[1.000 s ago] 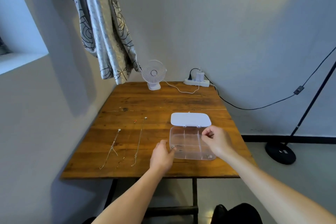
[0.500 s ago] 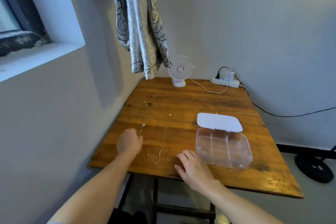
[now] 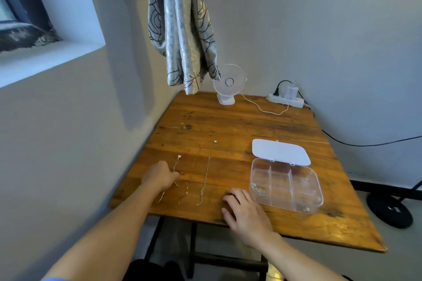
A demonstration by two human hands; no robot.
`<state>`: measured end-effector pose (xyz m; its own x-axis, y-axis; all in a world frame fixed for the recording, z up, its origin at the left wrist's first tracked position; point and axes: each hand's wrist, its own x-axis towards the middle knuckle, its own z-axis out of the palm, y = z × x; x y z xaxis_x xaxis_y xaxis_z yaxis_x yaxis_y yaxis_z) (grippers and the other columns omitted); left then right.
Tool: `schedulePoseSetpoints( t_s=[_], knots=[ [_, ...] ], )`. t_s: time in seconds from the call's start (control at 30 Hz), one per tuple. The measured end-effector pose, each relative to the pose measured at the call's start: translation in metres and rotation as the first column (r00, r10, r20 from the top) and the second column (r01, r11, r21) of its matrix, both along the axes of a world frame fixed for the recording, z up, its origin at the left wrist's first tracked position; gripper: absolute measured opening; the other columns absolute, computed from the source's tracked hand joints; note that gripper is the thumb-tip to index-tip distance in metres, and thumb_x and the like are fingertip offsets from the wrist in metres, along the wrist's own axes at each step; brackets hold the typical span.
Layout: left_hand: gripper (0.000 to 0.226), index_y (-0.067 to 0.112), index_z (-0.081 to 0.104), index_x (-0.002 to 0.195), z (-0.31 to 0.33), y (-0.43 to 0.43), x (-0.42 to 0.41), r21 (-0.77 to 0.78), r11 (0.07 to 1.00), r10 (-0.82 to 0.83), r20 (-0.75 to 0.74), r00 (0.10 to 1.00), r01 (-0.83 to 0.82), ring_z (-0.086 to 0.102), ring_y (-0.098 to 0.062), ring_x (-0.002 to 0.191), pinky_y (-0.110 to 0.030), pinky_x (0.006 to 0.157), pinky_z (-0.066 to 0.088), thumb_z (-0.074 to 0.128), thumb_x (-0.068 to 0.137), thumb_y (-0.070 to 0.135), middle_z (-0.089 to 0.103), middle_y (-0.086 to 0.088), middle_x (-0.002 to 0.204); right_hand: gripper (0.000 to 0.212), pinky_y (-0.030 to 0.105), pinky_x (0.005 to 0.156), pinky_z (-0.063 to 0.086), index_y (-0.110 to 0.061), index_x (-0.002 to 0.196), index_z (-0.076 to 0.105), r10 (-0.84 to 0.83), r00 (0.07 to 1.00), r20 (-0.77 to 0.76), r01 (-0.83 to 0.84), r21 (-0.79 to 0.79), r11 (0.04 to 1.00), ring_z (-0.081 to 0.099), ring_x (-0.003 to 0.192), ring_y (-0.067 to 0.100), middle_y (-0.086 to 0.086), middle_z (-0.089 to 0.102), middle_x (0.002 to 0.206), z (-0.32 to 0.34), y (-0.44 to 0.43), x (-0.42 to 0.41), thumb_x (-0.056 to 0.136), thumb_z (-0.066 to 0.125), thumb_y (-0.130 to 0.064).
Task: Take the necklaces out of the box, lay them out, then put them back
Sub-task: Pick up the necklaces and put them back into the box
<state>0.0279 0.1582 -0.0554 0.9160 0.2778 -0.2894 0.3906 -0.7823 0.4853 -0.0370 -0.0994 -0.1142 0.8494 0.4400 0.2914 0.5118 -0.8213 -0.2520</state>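
Three thin necklaces lie side by side on the wooden table point(image 3: 239, 125). My left hand point(image 3: 159, 177) is curled over the middle of the leftmost necklace point(image 3: 179, 157), fingertips pinched on its chain. The middle necklace point(image 3: 201, 144) has a red pendant, and the right necklace point(image 3: 207, 172) runs long and straight. My right hand point(image 3: 244, 212) rests palm down on the table, fingers spread, just left of the clear compartment box point(image 3: 316, 180). The box's white lid point(image 3: 280, 151) is folded open behind it. A silver chain point(image 3: 258, 189) lies in its left compartment and a small piece near its front right corner.
A white desk fan point(image 3: 229, 86) and a power strip point(image 3: 286, 99) with a cable stand at the table's back. A patterned curtain point(image 3: 182, 29) hangs over the back left corner. The wall runs along the table's left edge. A lamp base point(image 3: 390, 210) sits on the floor at right.
Both hands left the box. My left hand moved left onto the leftmost necklace, and my right hand came down flat on the table beside the box. The camera turned left.
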Motion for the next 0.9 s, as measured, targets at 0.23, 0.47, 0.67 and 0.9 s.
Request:
schedulePoseSetpoints(
  t_s=[0.23, 0.47, 0.67, 0.9],
  knots=[
    [0.017, 0.007, 0.063, 0.078, 0.049, -0.032, -0.018, -0.392, 0.92, 0.096, 0.275, 0.957, 0.02, 0.054, -0.015, 0.062, -0.026, 0.056, 0.04, 0.058, 0.087, 0.021, 0.058, -0.003, 0.067, 0.034, 0.017, 0.093, 0.044, -0.026, 0.127, 0.056, 0.019, 0.974, -0.225, 0.013, 0.137, 0.99, 0.051, 0.113, 0.003, -0.013, 0.054, 0.126, 0.028, -0.011, -0.005, 0.097, 0.05, -0.039],
    [0.019, 0.002, 0.059, 0.088, 0.086, -0.097, -0.024, -0.724, 0.679, 0.149, 0.296, 0.944, 0.12, 0.069, -0.022, 0.082, -0.032, 0.075, 0.05, 0.045, 0.094, 0.014, 0.074, -0.01, 0.081, 0.018, 0.018, 0.067, 0.05, -0.017, 0.103, 0.069, -0.287, 0.947, 0.146, 0.209, 0.401, 0.892, 0.062, 0.089, 0.009, -0.005, 0.068, 0.102, 0.062, -0.081, -0.004, 0.085, 0.069, -0.015],
    [0.014, 0.008, 0.055, 0.085, 0.088, -0.17, -0.014, -0.718, 0.681, 0.118, 0.299, 0.947, 0.141, 0.049, -0.017, 0.056, -0.026, 0.05, 0.045, 0.044, 0.095, 0.012, 0.056, -0.008, 0.066, 0.052, 0.04, 0.096, 0.046, -0.021, 0.137, 0.044, -0.496, 0.858, -0.134, 0.501, 0.435, 0.749, 0.046, 0.127, 0.026, 0.005, 0.047, 0.142, 0.036, -0.138, 0.014, 0.09, 0.062, -0.033],
    [0.012, 0.011, 0.055, 0.102, 0.064, -0.224, 0.018, -0.607, 0.769, -0.005, 0.308, 0.951, 0.201, 0.057, -0.013, 0.057, -0.021, 0.046, 0.046, 0.053, 0.092, 0.005, 0.066, -0.01, 0.08, 0.05, 0.028, 0.103, 0.03, -0.02, 0.142, 0.04, -0.482, 0.859, -0.171, 0.501, 0.472, 0.726, 0.033, 0.139, 0.016, -0.003, 0.031, 0.156, 0.009, -0.148, 0.005, 0.096, 0.051, -0.034]
  ],
)
